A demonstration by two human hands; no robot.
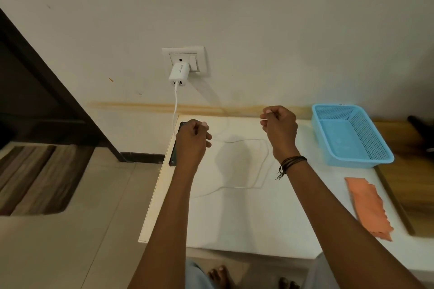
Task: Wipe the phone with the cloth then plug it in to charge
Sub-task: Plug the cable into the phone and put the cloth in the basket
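Landmark: the white rectangular surface point(234, 218), pushed against the pale wall.
Charger: a white plastic two-port adapter point(179, 74) sits in the white wall socket point(185, 60) above the surface's far left corner.
Cable: a thin white charging cable point(256, 166) drops from the adapter and loops loosely across the middle of the surface.
Phone: the dark, flat rectangular phone point(176, 148) lies along the surface's left edge, partly hidden under my left hand.
Left hand: my left hand point(193, 139) is above the phone, fingers curled closed; the cable runs to it, but I cannot tell whether it pinches the cable.
Right hand: my right hand point(279, 128) is raised over the far middle of the surface, pinching the cable's end between thumb and fingers.
Cloth: the orange rectangular cloth point(368, 206) lies flat near the surface's right edge.
Basket: a light blue perforated plastic basket point(366, 155) stands at the far right corner.
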